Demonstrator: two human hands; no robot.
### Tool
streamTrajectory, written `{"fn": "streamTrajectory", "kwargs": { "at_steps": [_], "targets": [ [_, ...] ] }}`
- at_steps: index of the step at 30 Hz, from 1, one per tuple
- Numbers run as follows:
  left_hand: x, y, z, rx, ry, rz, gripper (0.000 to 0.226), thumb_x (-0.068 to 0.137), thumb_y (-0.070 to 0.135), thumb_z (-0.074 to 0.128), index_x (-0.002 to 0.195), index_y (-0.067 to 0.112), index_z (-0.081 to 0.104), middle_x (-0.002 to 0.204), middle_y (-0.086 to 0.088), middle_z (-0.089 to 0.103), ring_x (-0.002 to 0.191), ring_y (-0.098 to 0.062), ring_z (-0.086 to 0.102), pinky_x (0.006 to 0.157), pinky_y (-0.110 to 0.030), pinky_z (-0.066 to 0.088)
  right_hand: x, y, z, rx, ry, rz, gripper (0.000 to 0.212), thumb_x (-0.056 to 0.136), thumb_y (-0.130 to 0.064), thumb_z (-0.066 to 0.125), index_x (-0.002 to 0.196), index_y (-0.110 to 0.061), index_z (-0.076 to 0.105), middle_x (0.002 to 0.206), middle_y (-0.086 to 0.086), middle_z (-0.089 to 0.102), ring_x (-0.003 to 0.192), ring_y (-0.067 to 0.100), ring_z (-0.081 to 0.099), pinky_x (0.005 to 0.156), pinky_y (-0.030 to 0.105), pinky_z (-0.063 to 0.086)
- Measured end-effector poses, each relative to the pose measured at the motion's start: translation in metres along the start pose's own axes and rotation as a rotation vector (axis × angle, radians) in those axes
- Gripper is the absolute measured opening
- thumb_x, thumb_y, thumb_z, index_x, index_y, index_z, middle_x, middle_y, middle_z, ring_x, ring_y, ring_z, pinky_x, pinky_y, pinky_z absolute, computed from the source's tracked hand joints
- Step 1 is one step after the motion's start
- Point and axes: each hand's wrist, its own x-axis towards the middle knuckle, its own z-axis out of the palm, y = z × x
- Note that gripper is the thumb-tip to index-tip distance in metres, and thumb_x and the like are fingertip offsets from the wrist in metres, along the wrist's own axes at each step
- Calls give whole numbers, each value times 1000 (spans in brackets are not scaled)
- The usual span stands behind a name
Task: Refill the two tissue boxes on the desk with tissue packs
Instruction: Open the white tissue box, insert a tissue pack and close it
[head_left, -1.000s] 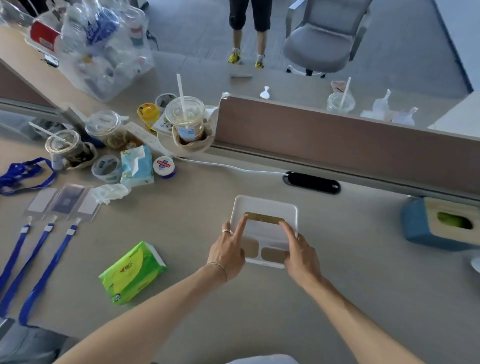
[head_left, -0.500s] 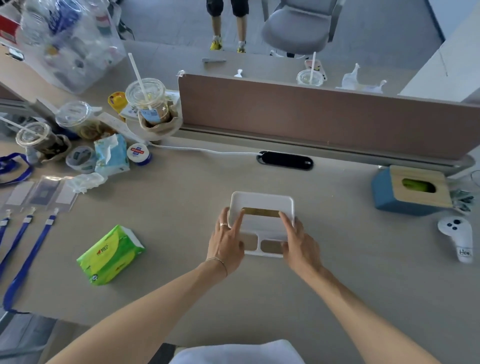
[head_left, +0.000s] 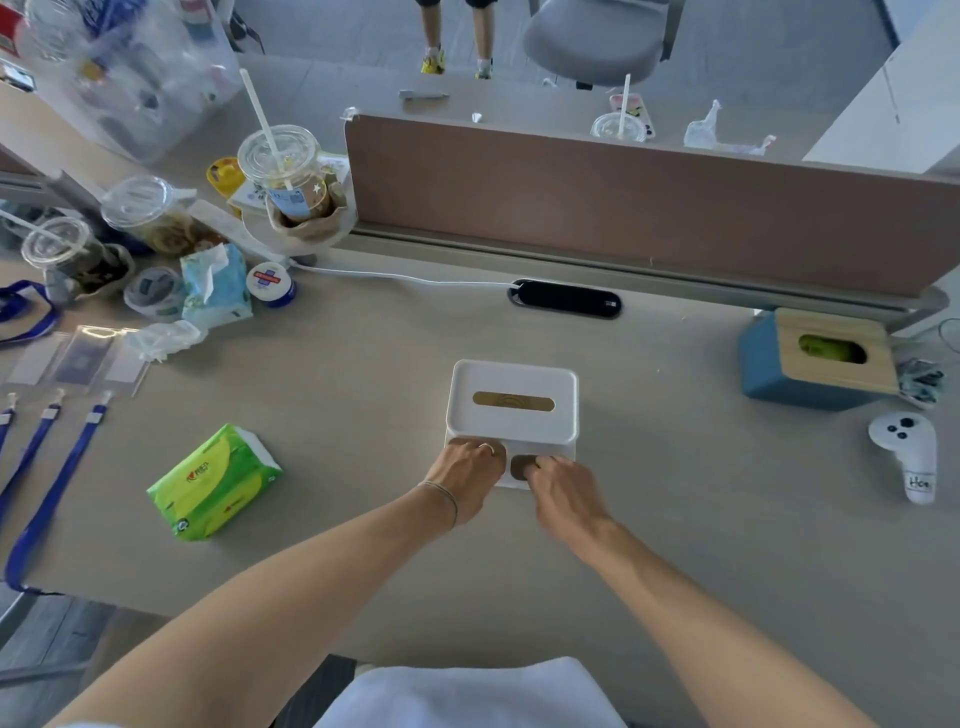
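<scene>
A white tissue box (head_left: 511, 397) with a slot in its lid stands at the middle of the desk. My left hand (head_left: 465, 470) and my right hand (head_left: 563, 491) are at its near side, fingers curled into the two brown recesses in its front. A green tissue pack (head_left: 213, 483) lies on the desk to the left, apart from both hands. At the right stands a blue tissue box with a wooden lid (head_left: 815, 364); something green shows through its opening.
Drink cups (head_left: 283, 171), a blue tissue packet (head_left: 215, 288) and small tubs crowd the back left. Blue lanyards (head_left: 52, 483) lie at the left edge. A white controller (head_left: 906, 452) lies at the right. A brown divider panel (head_left: 649, 208) runs behind; a person stands beyond it.
Both hands have slid from the top of the white box's lid down to its near front side, and their fingers now curl into the recesses there.
</scene>
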Motion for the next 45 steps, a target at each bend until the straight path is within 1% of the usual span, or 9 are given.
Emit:
{"fn": "streamTrajectory", "kwargs": {
  "at_steps": [8,14,18,21,25,28,32,37,45],
  "targets": [
    [2,-4,2,23,-44,23,30,73,-10,49,95,8,59,96,-9,69,90,-31,64,64,-31,31,3,-2,-2,15,-42,-49,39,58,7,60,91,-13,64,77,7,71,69,34,68,51,29,34],
    [-5,-15,7,-116,49,114,38,36,-14,70,60,11,54,51,-2,54,44,-26,55,47,-19,22,1,1,0,-3,19,-34,45,39,6,69,76,-19,61,54,0,62,45,27,62,42,23,23],
    [-12,-26,12,-184,193,149,12,83,12,69,87,13,57,78,-2,64,72,-29,61,53,-28,32,-1,7,2,25,136,-125,17,75,-13,70,88,-23,63,69,-3,68,60,26,66,45,26,34],
    [-20,-30,9,-226,214,130,8,87,11,63,93,16,64,80,-2,64,75,-32,63,50,-30,41,-6,8,-5,67,212,-153,22,70,-6,73,83,-21,64,67,-4,63,58,25,63,45,22,28],
    [-21,-28,4,-119,59,94,26,94,16,59,119,17,65,102,-8,69,103,-32,60,70,-36,45,-6,9,-9,64,139,-131,8,80,-12,65,84,-19,63,73,-1,66,67,27,65,51,25,28],
    [-20,-25,3,-124,113,105,18,88,8,62,103,13,71,88,-10,69,90,-34,64,61,-31,38,-3,10,-3,16,38,-133,14,91,-18,51,94,-17,64,84,2,67,81,29,66,56,29,29],
    [-22,-29,9,-247,433,16,13,80,12,70,93,14,65,94,-6,60,82,-30,60,60,-35,49,-5,12,-6,211,369,19,5,83,-15,66,83,-20,63,79,-2,60,73,26,61,55,30,39],
    [-13,-41,0,-252,301,-185,80,78,41,77,145,31,34,152,-11,29,133,-29,34,96,-39,47,5,29,-13,164,339,157,52,76,-34,79,121,-21,57,136,11,46,119,33,48,91,43,49],
    [18,-39,-8,-206,181,-202,59,87,33,71,140,28,45,161,-13,5,149,-31,10,91,-41,54,33,30,-10,110,187,97,69,74,-41,82,132,-20,52,161,20,14,151,36,9,111,50,38]
  ]
}}
